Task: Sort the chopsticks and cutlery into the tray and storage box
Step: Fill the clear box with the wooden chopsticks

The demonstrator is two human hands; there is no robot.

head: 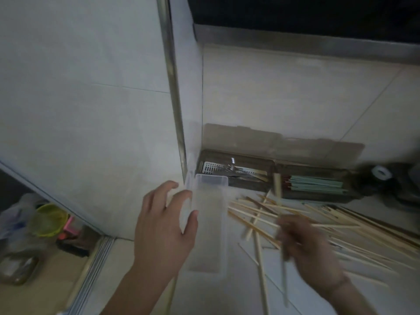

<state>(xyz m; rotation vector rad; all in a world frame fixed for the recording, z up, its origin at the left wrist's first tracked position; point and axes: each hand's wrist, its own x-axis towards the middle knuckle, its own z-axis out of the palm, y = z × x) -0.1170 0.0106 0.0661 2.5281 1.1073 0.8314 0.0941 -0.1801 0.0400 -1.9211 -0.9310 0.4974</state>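
the clear plastic storage box [210, 228] sits on the tiled counter [284, 92] with its long axis running twelve to six, its far end almost touching the dark cutlery tray [236, 176] at its twelve o'clock. the left hand [164, 226] curves loosely round the box's nine o'clock wall, fingers part open, touching or nearly so; i cannot tell if it really grips. the right hand [304, 244] is blurred but looks curled round a pale chopstick [283, 264] that points roughly twelve to six. at the box's three o'clock lies a loose heap of wooden chopsticks [318, 221], most pointing ten to four. they look light, stiff and smooth, likely to roll and slip, so i would pinch them near the middle. the thin box probably slides easily and wants steadying by its side wall.
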